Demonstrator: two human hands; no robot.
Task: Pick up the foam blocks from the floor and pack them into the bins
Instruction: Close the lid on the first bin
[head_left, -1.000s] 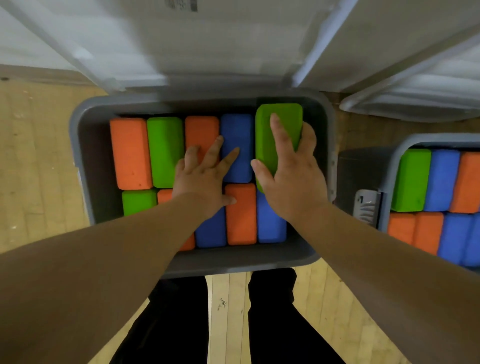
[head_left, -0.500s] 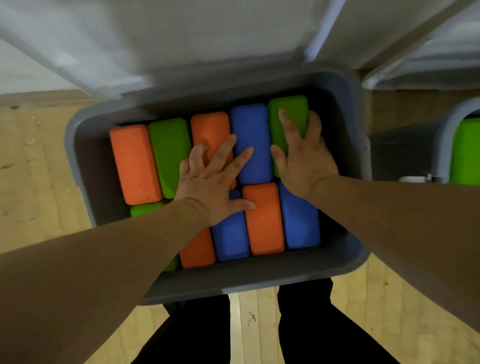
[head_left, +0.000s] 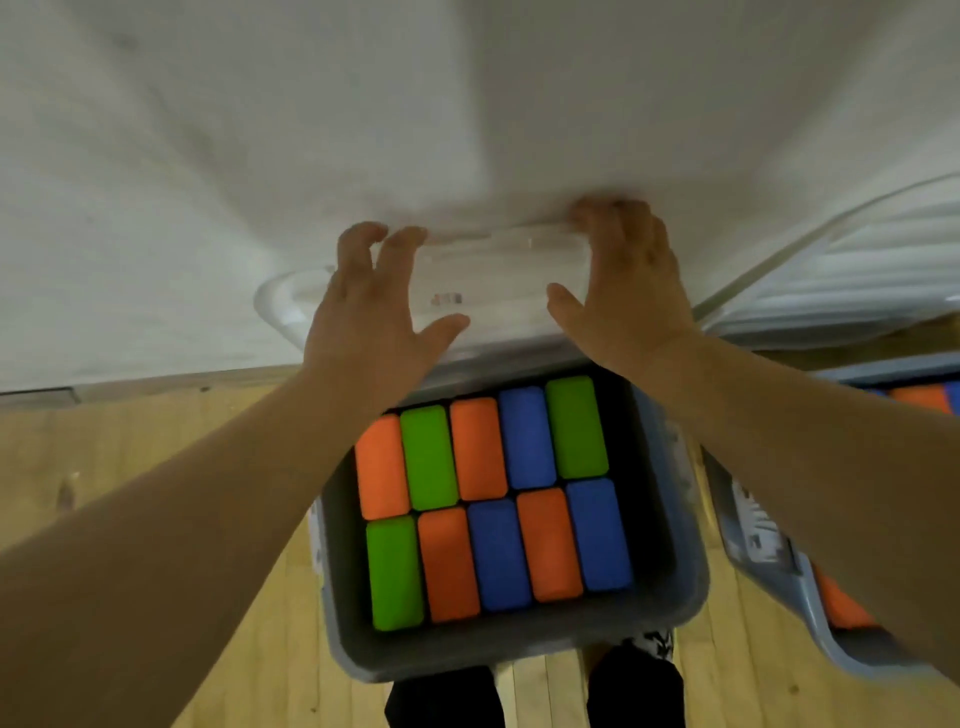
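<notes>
The bin (head_left: 519, 649) looks full, with ten foam blocks (head_left: 498, 561) packed flat in two rows, so the left hand (head_left: 374, 312) and right hand (head_left: 623, 291) have fingers hooked over the clear lid (head_left: 498, 280) leaning behind it, which probably needs tipping down squarely onto the bin next.

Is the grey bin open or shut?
Open. The bin shows its blocks; the lid stands raised behind, left hand and right hand holding it.

second bin (head_left: 857, 662): cut off right (arm (head_left: 831, 441) covers it) | lid (head_left: 498, 280): blurred
</notes>
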